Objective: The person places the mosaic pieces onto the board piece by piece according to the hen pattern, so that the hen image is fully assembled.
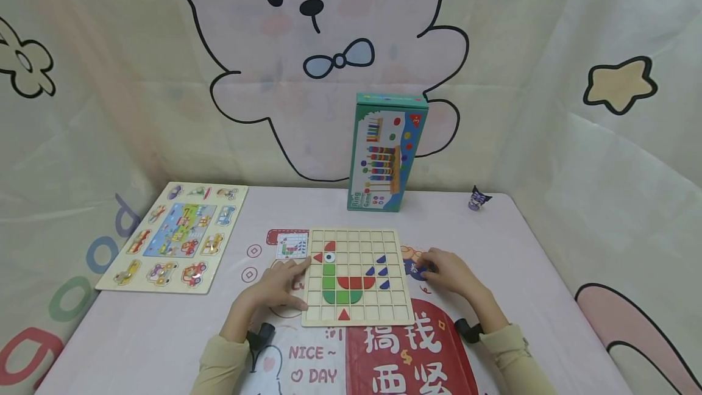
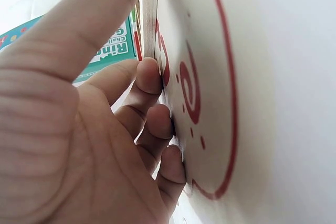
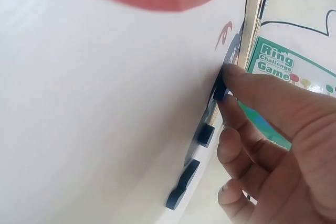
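Note:
A wooden grid board (image 1: pixel 384 316) lies in front of me in the head view. On it are red, green and dark blue pieces and a round eye piece (image 1: pixel 329 257), laid out like a bird. My left hand (image 1: pixel 280 287) touches the board's left edge, thumb and forefinger spread along it; the left wrist view has its other fingertips on the tablecloth. Right of the board, my right hand (image 1: pixel 448 270) pinches a small dark blue piece (image 3: pixel 221 89) between thumb and forefinger, low over the cloth. Other dark blue pieces (image 3: pixel 206 136) lie near its fingers in the right wrist view.
A small pattern card (image 1: pixel 292 245) lies at the board's upper left. Farther left is a picture puzzle board (image 1: pixel 128 247). A green Ring Challenge Game box (image 1: pixel 384 157) stands at the back, and a small purple wrapped item (image 1: pixel 478 199) sits at the back right.

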The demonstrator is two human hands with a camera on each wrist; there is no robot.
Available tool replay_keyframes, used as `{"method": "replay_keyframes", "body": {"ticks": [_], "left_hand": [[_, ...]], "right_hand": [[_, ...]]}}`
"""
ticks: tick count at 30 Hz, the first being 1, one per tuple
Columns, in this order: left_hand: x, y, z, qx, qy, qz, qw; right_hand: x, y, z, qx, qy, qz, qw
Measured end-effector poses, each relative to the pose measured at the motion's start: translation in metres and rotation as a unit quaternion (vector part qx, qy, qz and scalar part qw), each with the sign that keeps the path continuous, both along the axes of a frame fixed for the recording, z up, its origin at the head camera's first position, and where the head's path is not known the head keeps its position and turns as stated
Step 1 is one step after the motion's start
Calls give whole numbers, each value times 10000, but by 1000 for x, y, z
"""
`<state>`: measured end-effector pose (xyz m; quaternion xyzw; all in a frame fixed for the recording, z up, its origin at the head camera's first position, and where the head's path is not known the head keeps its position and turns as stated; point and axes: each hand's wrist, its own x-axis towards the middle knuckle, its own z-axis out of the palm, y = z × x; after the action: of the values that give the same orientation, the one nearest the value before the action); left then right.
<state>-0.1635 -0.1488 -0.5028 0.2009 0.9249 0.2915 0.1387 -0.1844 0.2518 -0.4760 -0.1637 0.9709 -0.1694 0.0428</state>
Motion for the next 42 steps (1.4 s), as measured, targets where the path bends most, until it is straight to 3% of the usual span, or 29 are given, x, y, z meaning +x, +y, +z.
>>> {"method": "replay_keyframes", "body": {"ticks": [20,29,42], "left_hand": [[0,0,1,-26,41,-63,10000],[0,1,2,-41,27,-47,10000],[0,1,-1,-76,48,-21,10000]], "right_hand": [[-12,-17,2,-444,-130,-14,9989],[-19,-30,4,-587,15,351,9977],[-28,-44,0,-659,-186,381,9969]]}}
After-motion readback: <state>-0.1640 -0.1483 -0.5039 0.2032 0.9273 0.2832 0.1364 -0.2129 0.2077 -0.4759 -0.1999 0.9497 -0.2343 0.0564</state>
